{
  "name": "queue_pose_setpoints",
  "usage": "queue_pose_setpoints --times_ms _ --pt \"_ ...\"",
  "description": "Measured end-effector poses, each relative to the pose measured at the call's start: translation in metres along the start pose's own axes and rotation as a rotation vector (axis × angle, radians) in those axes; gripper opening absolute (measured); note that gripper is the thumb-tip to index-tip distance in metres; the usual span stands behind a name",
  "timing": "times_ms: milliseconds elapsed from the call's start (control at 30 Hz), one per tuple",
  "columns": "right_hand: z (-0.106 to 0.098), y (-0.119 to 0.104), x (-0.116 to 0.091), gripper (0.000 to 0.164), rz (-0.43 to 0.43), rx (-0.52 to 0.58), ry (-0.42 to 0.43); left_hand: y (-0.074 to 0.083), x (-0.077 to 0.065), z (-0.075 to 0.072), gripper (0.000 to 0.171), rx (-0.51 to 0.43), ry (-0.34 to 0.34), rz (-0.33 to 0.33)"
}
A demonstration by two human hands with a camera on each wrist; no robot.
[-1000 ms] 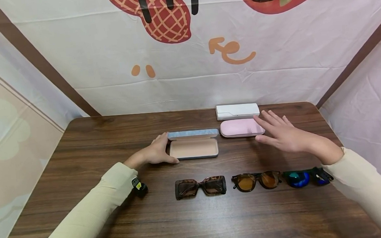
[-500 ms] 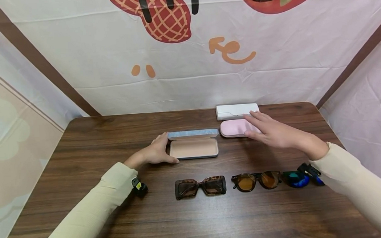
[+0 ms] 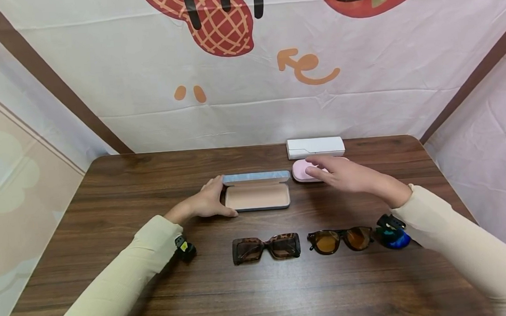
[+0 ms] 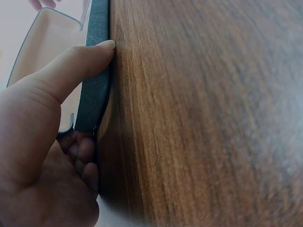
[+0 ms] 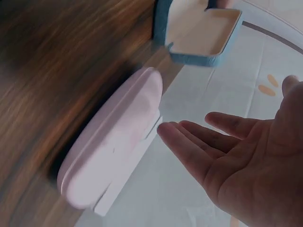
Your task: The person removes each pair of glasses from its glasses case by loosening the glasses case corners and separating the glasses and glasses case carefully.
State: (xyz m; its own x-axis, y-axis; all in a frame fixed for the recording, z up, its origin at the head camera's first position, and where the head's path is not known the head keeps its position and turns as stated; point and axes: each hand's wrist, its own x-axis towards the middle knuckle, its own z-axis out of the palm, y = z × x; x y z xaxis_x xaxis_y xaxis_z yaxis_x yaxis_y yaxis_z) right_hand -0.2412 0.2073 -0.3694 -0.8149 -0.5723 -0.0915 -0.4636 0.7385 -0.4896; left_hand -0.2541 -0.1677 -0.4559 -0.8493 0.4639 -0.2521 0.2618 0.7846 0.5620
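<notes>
An opened blue glasses case (image 3: 257,197) with a beige lining stands on the table, its lid raised at the back. My left hand (image 3: 206,200) grips its left end; in the left wrist view the thumb (image 4: 87,61) lies along the front wall and the other fingers curl at the end. My right hand (image 3: 345,173) hovers over a closed pink glasses case (image 3: 300,170), hiding its right part. The right wrist view has those fingers (image 5: 189,144) extended and apart from the pink case (image 5: 113,137), holding nothing.
Behind the pink case lies a white glasses case (image 3: 315,147). In front are tortoiseshell sunglasses (image 3: 266,248), round amber-lensed sunglasses (image 3: 340,240) and blue mirrored sunglasses (image 3: 392,238), partly covered by the right sleeve. A printed cloth backdrop (image 3: 144,87) hangs behind the table (image 3: 270,292).
My right hand has moved left from beside the pink case to above it, its sleeve now covering more of the mirrored sunglasses. The left hand and blue case have stayed still.
</notes>
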Motion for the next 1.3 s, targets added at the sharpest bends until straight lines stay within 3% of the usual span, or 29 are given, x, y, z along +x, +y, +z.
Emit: queue_pose_setpoints --times_ms 167,467,667,933,1300 --pt "0.009 -0.007 0.013 0.059 0.002 0.041 0.018 0.000 0.000 0.000 0.118 -0.005 0.004 0.005" --pt "0.029 -0.015 0.034 0.071 0.113 0.277 -0.043 -0.001 0.001 0.000 0.120 -0.002 -0.003 -0.003" --pt "0.044 -0.019 0.044 0.075 0.178 0.333 -0.061 -0.001 0.001 0.001 0.121 -0.004 -0.008 -0.007" --pt "0.064 -0.024 0.049 0.071 0.181 0.378 -0.040 -0.001 0.000 0.001 0.121 -0.011 -0.011 -0.012" --pt "0.067 -0.021 0.052 0.057 0.179 0.491 -0.033 -0.001 -0.001 0.001 0.121 -0.015 -0.006 0.009"
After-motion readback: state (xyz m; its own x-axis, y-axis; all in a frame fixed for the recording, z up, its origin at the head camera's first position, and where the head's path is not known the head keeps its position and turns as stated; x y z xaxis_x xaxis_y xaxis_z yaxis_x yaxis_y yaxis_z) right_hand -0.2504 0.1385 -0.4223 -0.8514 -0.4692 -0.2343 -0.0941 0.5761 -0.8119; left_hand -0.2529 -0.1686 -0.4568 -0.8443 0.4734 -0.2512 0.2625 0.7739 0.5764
